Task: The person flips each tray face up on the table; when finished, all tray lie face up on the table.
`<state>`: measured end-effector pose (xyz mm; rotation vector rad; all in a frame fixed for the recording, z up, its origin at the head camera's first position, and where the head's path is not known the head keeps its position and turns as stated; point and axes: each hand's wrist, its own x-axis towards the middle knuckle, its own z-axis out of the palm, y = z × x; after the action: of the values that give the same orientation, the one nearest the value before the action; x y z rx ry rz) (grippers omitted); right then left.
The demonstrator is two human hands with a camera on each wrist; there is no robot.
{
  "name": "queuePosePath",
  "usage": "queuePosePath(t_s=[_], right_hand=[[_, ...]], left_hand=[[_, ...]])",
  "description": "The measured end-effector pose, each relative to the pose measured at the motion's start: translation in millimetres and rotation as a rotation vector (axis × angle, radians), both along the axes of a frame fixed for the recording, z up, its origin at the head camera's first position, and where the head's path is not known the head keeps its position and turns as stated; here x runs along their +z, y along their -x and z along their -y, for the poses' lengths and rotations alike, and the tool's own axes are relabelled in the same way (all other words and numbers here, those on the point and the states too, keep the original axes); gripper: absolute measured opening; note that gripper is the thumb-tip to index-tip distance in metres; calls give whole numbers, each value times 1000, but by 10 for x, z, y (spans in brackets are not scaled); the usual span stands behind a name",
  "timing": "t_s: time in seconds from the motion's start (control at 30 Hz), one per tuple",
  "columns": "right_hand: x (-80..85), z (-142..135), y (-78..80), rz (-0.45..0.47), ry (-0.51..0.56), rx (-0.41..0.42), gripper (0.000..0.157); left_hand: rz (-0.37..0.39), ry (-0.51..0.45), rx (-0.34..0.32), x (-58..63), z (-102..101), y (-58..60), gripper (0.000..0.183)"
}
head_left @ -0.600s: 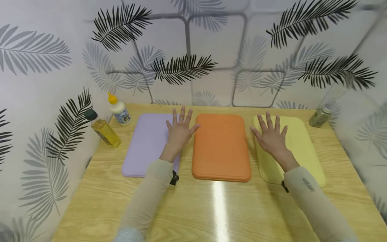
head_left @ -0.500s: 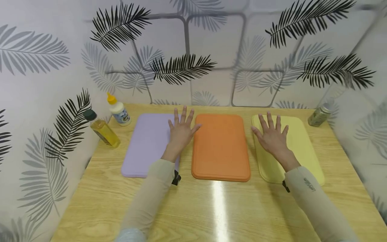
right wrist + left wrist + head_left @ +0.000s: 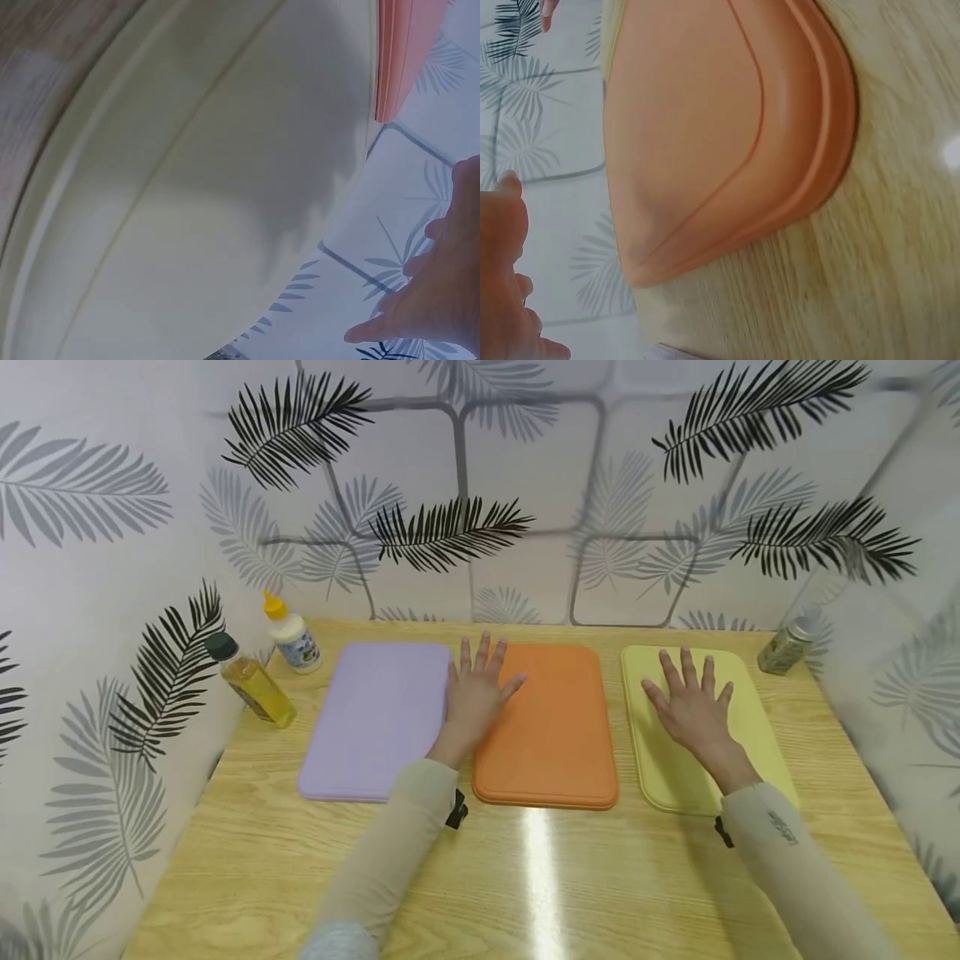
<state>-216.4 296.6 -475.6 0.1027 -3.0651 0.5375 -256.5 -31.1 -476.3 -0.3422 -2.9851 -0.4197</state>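
Three rounded rectangular boards lie side by side: a purple board (image 3: 375, 718), an orange board (image 3: 551, 727) and a yellow board (image 3: 738, 718). Over the gap between purple and orange, my left hand (image 3: 474, 697) is spread with straight fingers, its thumb reaching above the orange board. My right hand (image 3: 693, 710) is spread above the yellow board. Both wrist views show the hands, left (image 3: 502, 277) and right (image 3: 442, 277), apart from the boards, and a hand's shadow falls on the yellow one. Neither hand holds anything.
At the back left of the wooden table (image 3: 465, 877) stand a bottle of yellow oil (image 3: 258, 689) with a dark cap and a white glue bottle (image 3: 295, 639) with a yellow tip. A small jar (image 3: 785, 647) stands at the back right. A leaf-patterned wall closes off the back.
My left hand has moved right, from over the purple board's right edge toward the orange board. My right hand has shifted slightly right over the yellow board. The boards lie as before.
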Motion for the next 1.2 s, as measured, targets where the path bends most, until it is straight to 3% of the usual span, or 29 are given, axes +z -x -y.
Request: queuePosePath(t_s=[0.4,0.67,0.9,1.2], right_hand=[[-97,-216,-70,36,14,-44,72],[-127,-407,-153,42,28,-53,71],[-225,-605,-247,52,37,-80,71],[-291,-685,-289,94,65,-103,72]], left_hand=[[30,-9,11,-13,-255,28,72],[6,34,-11,-89,-531,4,71],[52,-72,-55,-135,-789,-62,71],[108,-189,-89,14,-1005,-144,70]])
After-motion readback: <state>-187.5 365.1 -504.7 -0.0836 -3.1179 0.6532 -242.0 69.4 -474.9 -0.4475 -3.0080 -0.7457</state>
